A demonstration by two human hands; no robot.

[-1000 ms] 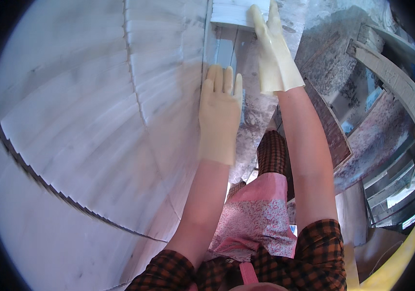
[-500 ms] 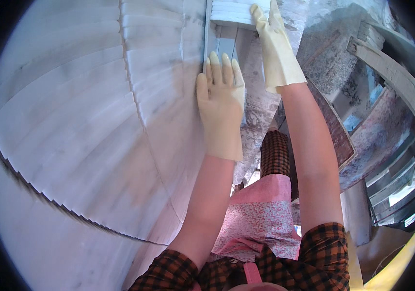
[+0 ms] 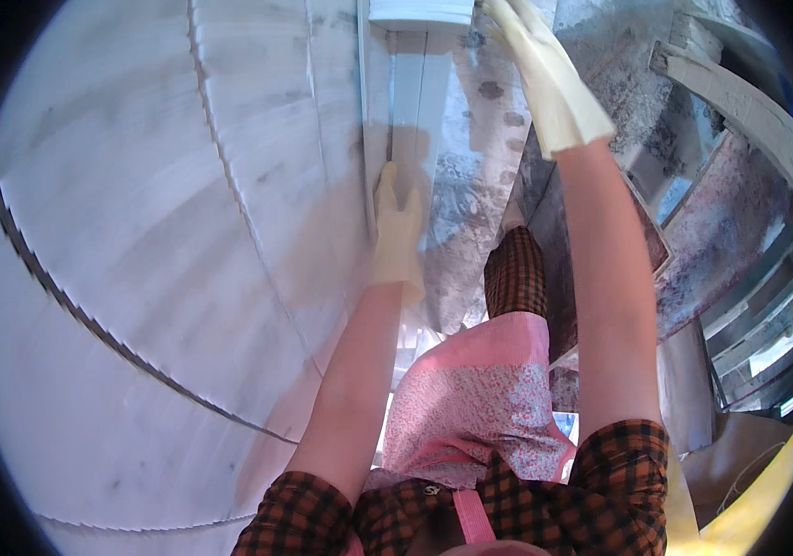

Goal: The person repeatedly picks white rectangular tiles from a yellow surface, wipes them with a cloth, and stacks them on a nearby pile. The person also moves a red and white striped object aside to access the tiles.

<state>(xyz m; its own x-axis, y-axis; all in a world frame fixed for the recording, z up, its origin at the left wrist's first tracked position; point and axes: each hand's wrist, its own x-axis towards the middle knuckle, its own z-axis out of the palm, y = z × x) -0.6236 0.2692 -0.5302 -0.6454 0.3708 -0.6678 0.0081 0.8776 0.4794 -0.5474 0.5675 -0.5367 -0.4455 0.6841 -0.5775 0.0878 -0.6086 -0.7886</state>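
Both hands wear cream rubber gloves. My left hand [image 3: 398, 236] is low at the near part of a narrow pale ledge [image 3: 406, 93], against the side of a big stacked white mass. Its thumb and a finger stand apart, with nothing seen between them; the other fingers are hard to make out. My right hand [image 3: 549, 79] reaches to the top edge, fingers stretched out beside the right end of a white block [image 3: 420, 11]. Its fingertips are partly cut off, and I cannot tell whether they touch the block. The block lies across the ledge's far end.
Tall stacks of thin white layers [image 3: 128, 213] fill the left side, with dark seams between them. A stained grey board [image 3: 484, 139] runs right of the ledge. Worn, curved wooden pieces [image 3: 739, 111] stand at the right. A yellow sheet [image 3: 753, 500] is at the lower right.
My left hand has drawn back toward me and turned, its spread fingers no longer flat. The right hand has shifted slightly right of the white block. The view has moved a little.
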